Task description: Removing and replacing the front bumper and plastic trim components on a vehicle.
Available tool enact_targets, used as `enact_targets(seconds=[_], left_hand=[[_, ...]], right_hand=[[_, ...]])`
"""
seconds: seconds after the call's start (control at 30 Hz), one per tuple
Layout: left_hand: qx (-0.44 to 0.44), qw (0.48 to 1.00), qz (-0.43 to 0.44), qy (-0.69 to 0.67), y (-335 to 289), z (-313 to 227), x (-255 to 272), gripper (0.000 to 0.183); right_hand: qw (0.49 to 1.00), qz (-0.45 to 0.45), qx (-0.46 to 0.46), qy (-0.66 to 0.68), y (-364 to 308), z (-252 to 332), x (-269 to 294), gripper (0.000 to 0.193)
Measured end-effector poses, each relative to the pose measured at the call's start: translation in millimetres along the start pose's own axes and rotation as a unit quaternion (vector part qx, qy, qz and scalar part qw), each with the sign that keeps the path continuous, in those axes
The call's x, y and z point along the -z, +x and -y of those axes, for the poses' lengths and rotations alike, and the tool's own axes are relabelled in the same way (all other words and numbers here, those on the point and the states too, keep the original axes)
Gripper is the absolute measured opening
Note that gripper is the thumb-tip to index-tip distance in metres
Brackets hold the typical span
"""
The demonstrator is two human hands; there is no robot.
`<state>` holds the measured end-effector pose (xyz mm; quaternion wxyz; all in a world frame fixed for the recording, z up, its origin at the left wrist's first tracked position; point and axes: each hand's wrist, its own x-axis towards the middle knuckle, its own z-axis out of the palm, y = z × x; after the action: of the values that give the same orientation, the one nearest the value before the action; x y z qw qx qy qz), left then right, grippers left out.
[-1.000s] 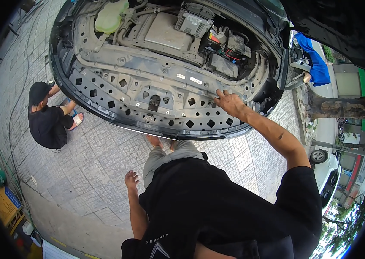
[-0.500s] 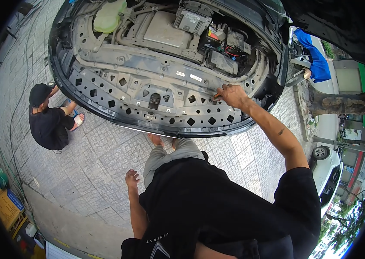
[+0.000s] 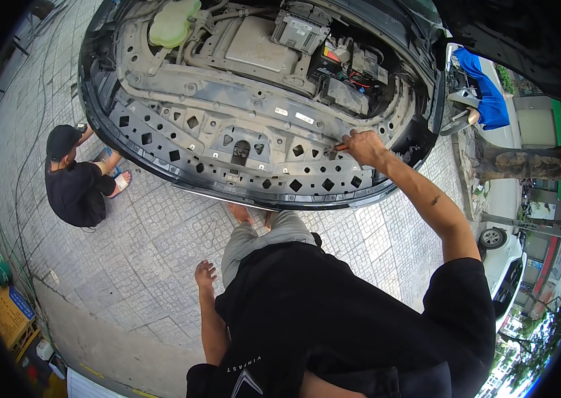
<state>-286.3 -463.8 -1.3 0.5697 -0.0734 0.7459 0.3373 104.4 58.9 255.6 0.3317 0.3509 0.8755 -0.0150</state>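
Note:
My right hand is closed around a slim tool with an orange handle, held over the right side of a car's open front. The tool's tip is too small to make out; it points left, near a hole in the dusty grey perforated front panel. Below the bumper edge, my left hand hangs beside my leg, fingers loosely apart and holding nothing.
Behind the panel lie a pale green reservoir, a metal control box and a black battery. Left of the car, a person in black crouches by the bumper. A tree trunk and a white car are at right.
My right hand has drawn slightly to the right with the tool, and more of the orange handle shows. My left hand still hangs at my side.

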Motion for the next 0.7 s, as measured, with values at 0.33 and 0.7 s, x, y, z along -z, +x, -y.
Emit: enact_targets(seconds=[0.33, 0.7], left_hand=[[0.000, 1.000, -0.023, -0.018, -1, 2, 2, 0.052], [-0.005, 0.999, -0.037, -0.029, -9, 9, -5, 0.051]], right_hand=[[0.998, 0.001, -0.040, 0.039, -6, 23, 12, 0.032], [0.958, 0.049, -0.157, 0.237, 8, 9, 2, 0.042]])
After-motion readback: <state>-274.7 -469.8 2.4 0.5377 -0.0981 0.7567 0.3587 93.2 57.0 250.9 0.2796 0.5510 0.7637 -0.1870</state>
